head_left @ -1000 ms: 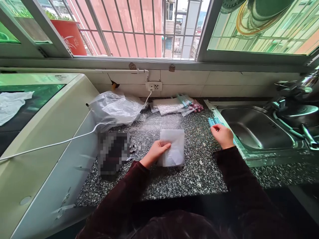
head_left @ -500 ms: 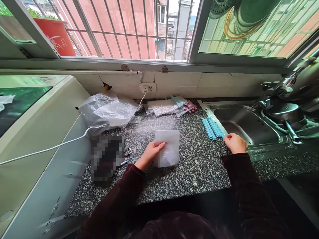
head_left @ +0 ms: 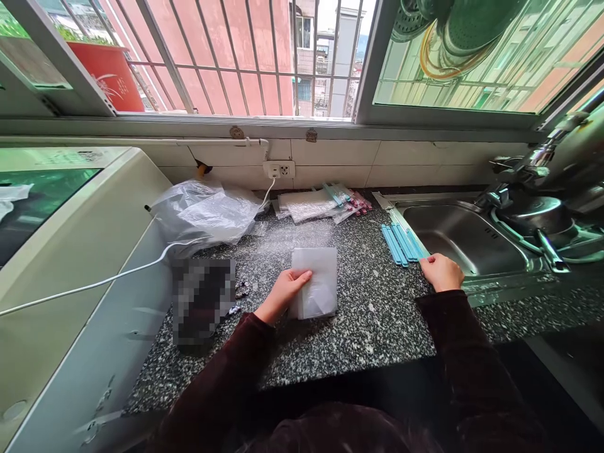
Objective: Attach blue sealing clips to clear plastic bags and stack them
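Near the middle of the counter, my left hand (head_left: 284,293) is closed on the left edge of a flat, translucent plastic bag (head_left: 321,277), thumb on top. The bag looks whitish and squarish and lies just over the stone surface. My right hand (head_left: 442,273) is at the near right end of a row of light blue plastic strips (head_left: 396,245). Its fingers are pinched on the end of the rightmost strip, though the fingertips are partly hidden. The strips lie side by side, close to the sink.
A steel sink (head_left: 453,233) with a faucet is on the right. At the back are bagged pieces with blue and pink strips (head_left: 325,202) and a crumpled clear bag (head_left: 202,211). A blurred dark object (head_left: 204,305) and a white cable (head_left: 113,275) are on the left.
The view has shifted very slightly. Both hands keep their places, the left on the plastic bag and the right at the blue strips; nothing else visibly moved.
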Demonstrator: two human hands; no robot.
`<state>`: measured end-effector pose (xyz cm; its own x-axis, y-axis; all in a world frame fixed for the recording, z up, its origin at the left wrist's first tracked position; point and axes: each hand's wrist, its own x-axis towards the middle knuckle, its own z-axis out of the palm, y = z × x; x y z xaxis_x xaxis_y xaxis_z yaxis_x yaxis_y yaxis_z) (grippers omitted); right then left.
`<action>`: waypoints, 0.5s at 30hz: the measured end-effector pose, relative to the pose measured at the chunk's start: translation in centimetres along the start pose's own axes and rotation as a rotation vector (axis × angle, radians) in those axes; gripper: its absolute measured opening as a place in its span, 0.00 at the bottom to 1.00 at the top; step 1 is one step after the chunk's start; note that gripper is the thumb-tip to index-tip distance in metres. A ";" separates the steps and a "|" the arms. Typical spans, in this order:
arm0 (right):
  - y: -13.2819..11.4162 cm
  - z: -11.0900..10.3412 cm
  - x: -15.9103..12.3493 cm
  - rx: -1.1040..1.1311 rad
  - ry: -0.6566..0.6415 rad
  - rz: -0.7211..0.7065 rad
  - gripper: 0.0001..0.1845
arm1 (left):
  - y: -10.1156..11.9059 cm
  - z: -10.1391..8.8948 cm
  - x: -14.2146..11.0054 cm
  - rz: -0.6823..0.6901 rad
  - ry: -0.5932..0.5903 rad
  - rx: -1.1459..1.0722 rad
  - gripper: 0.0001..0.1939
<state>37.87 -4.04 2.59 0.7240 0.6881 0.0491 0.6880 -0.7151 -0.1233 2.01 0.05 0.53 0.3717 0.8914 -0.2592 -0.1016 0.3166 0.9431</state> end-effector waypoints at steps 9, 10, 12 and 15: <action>-3.7 0.0 -2.4 0.287 0.201 -0.325 0.14 | 0.3 -0.3 0.2 0.034 0.048 -0.048 0.23; -4.5 0.0 -2.9 0.335 0.179 -0.386 0.14 | 0.3 -0.4 0.3 0.034 0.049 -0.049 0.22; -6.2 0.1 -3.9 0.434 0.107 -0.501 0.14 | 0.3 -0.5 0.4 0.027 0.056 -0.060 0.21; -8.6 0.0 -5.4 0.565 -0.021 -0.660 0.14 | 0.3 -0.6 0.7 0.011 0.081 -0.087 0.19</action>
<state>28.06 -1.61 3.39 0.1809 0.9467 0.2664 0.8353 -0.0049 -0.5498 1.62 0.94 0.51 0.2946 0.9172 -0.2681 -0.1866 0.3304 0.9252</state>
